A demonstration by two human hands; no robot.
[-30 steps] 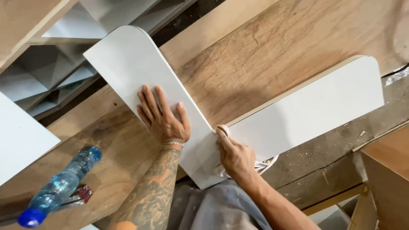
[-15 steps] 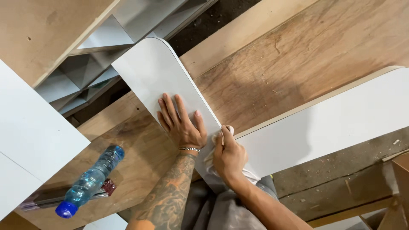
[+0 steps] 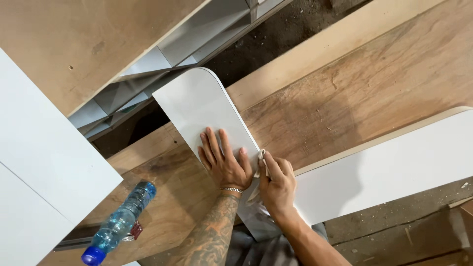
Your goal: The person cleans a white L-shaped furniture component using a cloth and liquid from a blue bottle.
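White laminate was what I had under both hands: the rounded white panel point(image 3: 207, 111) lay on the wooden surface point(image 3: 374, 79), my left hand point(image 3: 224, 160) flat on it, fingers spread and open; my right hand point(image 3: 277, 184) pinched a small pale pad point(image 3: 261, 156) at its edge. Since a second before, both hands had crept up the edge, so that stretch looked worked; the blue bottle point(image 3: 118, 224) showed further right.

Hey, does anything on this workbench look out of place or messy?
A plastic water bottle lies on its side on the wooden bench, near the left hand pressing the white panel. Sawdust and chips litter the lower right.
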